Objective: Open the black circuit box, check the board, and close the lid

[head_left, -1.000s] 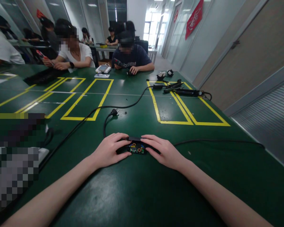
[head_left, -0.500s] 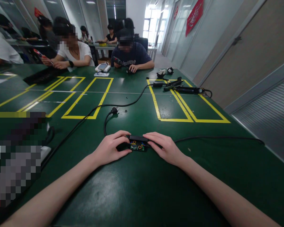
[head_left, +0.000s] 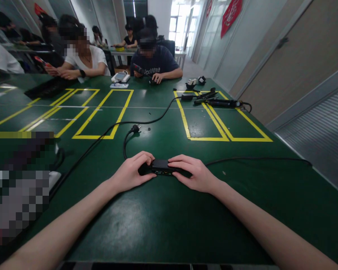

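Note:
Between my hands, a black power adapter (head_left: 161,165) rests on the green table, its cover lying over the circuit board. A narrow strip of the board (head_left: 163,173) shows along the near side, where the case stands slightly open. My left hand (head_left: 133,170) grips the adapter's left end, fingers on top and thumb at the near edge. My right hand (head_left: 195,171) holds its right end the same way. A black cord with a plug (head_left: 135,129) curves out beyond my left hand, and another black cable (head_left: 256,159) runs off to the right.
A long cable (head_left: 124,123) crosses the green table (head_left: 169,228) to a small black box (head_left: 187,97). Black tools (head_left: 222,102) lie at the far right among yellow tape outlines. A white device (head_left: 120,77) and a co-worker (head_left: 156,62) are across the table. Blurred-out objects (head_left: 19,206) stand at left.
The adapter's cover has come down over the circuit board, which was widely exposed before. My right hand's fingers have shifted slightly left along the top. The view has tilted a little downward.

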